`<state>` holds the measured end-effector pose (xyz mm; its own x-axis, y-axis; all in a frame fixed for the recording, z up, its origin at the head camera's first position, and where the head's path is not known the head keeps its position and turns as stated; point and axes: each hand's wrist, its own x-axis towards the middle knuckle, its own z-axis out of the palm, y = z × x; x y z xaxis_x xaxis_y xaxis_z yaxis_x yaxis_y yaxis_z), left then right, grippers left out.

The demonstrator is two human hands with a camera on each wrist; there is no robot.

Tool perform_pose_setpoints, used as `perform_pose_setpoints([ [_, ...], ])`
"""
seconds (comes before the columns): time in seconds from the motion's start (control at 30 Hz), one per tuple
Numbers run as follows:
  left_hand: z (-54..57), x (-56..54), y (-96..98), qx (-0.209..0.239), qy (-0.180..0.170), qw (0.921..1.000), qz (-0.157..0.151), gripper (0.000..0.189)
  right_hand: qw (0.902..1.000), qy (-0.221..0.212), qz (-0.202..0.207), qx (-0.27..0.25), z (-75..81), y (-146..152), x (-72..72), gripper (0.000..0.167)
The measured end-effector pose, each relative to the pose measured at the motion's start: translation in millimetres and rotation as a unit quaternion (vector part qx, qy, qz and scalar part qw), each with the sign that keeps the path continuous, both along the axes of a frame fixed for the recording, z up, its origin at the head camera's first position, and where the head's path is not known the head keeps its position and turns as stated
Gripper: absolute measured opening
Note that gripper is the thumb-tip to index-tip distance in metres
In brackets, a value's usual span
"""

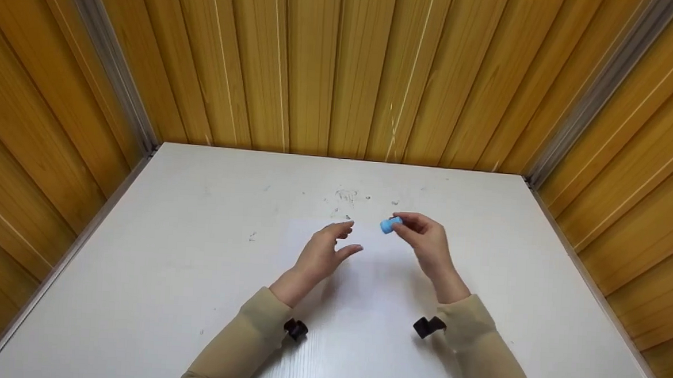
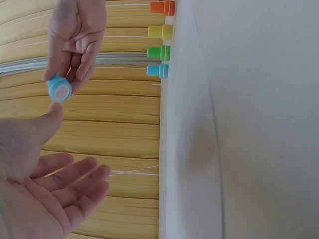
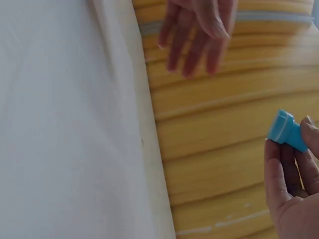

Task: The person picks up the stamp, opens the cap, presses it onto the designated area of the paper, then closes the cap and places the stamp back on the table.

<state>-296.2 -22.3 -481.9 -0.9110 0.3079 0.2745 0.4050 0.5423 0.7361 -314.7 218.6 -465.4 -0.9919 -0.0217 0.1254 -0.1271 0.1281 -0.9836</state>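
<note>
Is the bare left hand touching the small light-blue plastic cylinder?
Apart. The head view shows a plain gap between the bare left hand and the small light-blue plastic cylinder, which the bare right hand pinches.

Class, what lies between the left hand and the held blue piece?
Nothing: the head view shows a bare gap between the left hand and the blue piece in the right hand, white work surface behind.

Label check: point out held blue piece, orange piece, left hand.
Held blue piece [image 2: 61,91], left wrist view: round end.
Orange piece [image 2: 162,8], left wrist view: its side.
Left hand [image 1: 319,251], head view: its back.
</note>
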Motion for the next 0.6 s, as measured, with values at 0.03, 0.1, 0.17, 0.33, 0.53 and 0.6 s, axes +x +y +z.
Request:
perform_pose_setpoints([
  [0.03,-1.7,0.1,1.4,0.034,0.011,0.9993,-0.011,0.057,0.9999,0.002,0.012,-0.011,-3.7,-8,2.2,0.035],
  [0.1,-4.7,0.5,3.8,0.081,0.03,0.9958,-0.03,0.054,0.9993,-0.002,0.029,-0.022,-10.9,-21,6.0,0.031],
  [0.17,-7.1,0.7,5.5,0.109,0.034,0.9926,-0.04,0.049,0.9986,-0.013,0.039,-0.034,-17.3,-31,8.9,0.029],
  [0.33,-14.1,-1.5,6.8,0.144,0.04,0.9882,-0.031,0.032,0.9951,-0.032,0.045,-0.082,-29.4,-44,11.3,0.029],
  [0.53,-19.9,-5.0,4.5,0.176,0.025,0.9838,-0.025,0.027,0.9903,-0.061,0.036,-0.12,-38.4,-51,8.7,0.029],
  [0.6,-20.8,-6.2,3.3,0.179,0.015,0.9836,-0.023,0.027,0.9881,-0.074,0.033,-0.131,-39.8,-53,7.8,0.03],
])
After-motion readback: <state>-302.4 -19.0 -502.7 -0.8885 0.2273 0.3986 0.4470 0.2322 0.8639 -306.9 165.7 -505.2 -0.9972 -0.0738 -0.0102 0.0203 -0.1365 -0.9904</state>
